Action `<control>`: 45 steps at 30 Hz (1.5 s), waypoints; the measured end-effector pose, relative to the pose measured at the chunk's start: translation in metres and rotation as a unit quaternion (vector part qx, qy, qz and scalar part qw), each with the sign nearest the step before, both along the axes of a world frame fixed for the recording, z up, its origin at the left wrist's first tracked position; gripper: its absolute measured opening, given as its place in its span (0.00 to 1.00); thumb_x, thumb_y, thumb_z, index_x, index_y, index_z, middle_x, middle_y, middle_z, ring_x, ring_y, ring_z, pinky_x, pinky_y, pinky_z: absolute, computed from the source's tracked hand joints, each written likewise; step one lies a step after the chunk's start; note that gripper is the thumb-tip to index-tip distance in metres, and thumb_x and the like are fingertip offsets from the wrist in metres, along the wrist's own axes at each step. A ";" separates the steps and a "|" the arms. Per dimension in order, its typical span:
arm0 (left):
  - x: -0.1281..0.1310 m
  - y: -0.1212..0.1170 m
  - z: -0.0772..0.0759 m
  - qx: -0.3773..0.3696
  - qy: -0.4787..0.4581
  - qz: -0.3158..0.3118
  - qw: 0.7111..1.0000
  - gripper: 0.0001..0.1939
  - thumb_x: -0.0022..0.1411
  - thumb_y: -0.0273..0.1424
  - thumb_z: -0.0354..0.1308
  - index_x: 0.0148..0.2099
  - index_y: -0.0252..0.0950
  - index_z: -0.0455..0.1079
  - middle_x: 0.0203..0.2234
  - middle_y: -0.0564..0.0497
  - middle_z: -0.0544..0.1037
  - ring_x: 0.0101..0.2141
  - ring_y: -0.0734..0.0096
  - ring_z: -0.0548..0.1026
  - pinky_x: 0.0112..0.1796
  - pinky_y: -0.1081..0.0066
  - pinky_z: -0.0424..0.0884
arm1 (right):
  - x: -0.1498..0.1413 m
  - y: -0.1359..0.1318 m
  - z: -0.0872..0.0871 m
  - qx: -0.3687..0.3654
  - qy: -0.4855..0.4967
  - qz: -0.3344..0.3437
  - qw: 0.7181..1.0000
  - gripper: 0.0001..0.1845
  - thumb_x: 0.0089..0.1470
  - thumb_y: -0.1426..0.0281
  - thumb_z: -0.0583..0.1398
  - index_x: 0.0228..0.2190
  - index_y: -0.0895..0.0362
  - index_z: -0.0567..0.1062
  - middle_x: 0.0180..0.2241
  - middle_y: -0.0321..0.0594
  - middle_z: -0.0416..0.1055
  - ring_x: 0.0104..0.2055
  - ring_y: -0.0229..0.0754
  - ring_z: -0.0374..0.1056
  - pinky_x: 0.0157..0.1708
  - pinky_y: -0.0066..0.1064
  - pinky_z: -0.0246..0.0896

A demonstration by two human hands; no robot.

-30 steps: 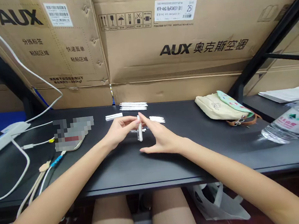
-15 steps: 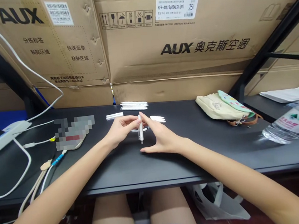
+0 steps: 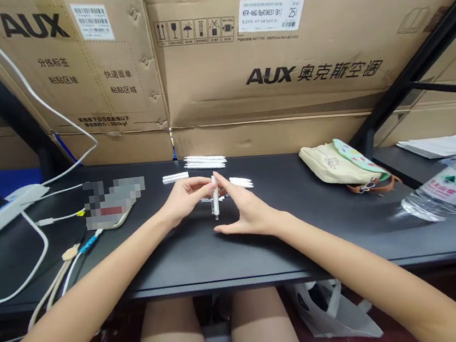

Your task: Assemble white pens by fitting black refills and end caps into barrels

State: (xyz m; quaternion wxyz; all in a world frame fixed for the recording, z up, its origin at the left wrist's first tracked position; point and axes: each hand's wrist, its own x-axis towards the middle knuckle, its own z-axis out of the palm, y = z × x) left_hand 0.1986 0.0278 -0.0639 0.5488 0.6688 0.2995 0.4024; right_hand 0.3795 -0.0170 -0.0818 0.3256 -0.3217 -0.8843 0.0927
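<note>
A white pen [image 3: 215, 202] with a clip points its clip end toward me, a little above the black desk. My left hand [image 3: 187, 197] pinches it between thumb and fingers near its far end. To the right, my right hand [image 3: 250, 204] has its thumb spread well apart, and its index fingertip touches or nearly touches the pen's far end; its other fingers are partly hidden. Behind the hands lie several white pens [image 3: 205, 161], short white tubes [image 3: 175, 177] and white tapered pen parts [image 3: 241, 182]. Small clear and white pieces [image 3: 206, 200] show partly behind the held pen.
Left on the desk [image 3: 205, 261] are a blurred-out phone [image 3: 114, 203], white cables and a power strip [image 3: 10, 209]. A cream pouch [image 3: 326, 165] and a water bottle [image 3: 448, 187] lie to the right. Large cardboard boxes [image 3: 210, 85] stand along the back.
The hands and the pen hold almost the same pose. The whole view has shifted very slightly.
</note>
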 end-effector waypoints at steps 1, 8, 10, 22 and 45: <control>0.000 0.000 0.000 0.001 0.000 0.000 1.000 0.18 0.50 0.39 0.64 0.39 0.32 0.76 0.34 0.44 0.80 0.35 0.63 0.77 0.42 0.63 0.73 | 0.000 0.000 0.000 0.003 0.004 -0.003 1.000 0.56 0.47 0.64 0.63 0.63 0.55 0.32 0.54 0.53 0.61 0.49 0.51 0.65 0.48 0.46 0.62; 0.000 -0.001 0.001 -0.003 -0.002 0.000 1.000 0.18 0.50 0.40 0.64 0.39 0.32 0.76 0.34 0.45 0.80 0.37 0.61 0.78 0.42 0.63 0.72 | 0.000 0.001 0.001 0.024 -0.002 0.002 1.000 0.58 0.44 0.63 0.65 0.63 0.55 0.33 0.54 0.54 0.61 0.50 0.52 0.65 0.47 0.47 0.63; 0.000 -0.001 0.001 0.001 0.001 -0.001 1.000 0.17 0.50 0.40 0.64 0.39 0.32 0.76 0.33 0.46 0.80 0.36 0.62 0.78 0.42 0.64 0.72 | 0.001 0.000 0.002 0.027 -0.012 0.001 1.000 0.62 0.42 0.62 0.67 0.63 0.56 0.31 0.55 0.55 0.60 0.51 0.54 0.64 0.47 0.48 0.63; -0.001 0.002 0.003 -0.013 -0.027 0.046 0.998 0.16 0.45 0.39 0.67 0.32 0.32 0.76 0.25 0.50 0.78 0.29 0.70 0.75 0.38 0.68 0.71 | 0.005 0.008 0.006 -0.025 0.136 -0.039 0.990 0.40 0.50 0.62 0.61 0.60 0.53 0.50 0.52 0.48 0.64 0.47 0.45 0.67 0.49 0.42 0.62; -0.006 0.009 -0.002 -0.088 -0.010 0.063 0.994 0.22 0.41 0.42 0.68 0.35 0.31 0.73 0.28 0.49 0.76 0.31 0.66 0.76 0.33 0.68 0.71 | 0.025 0.053 0.020 -0.260 0.508 -0.091 0.816 0.13 0.39 0.63 0.67 0.25 0.57 0.72 0.20 0.30 0.63 0.21 0.30 0.59 0.22 0.23 0.58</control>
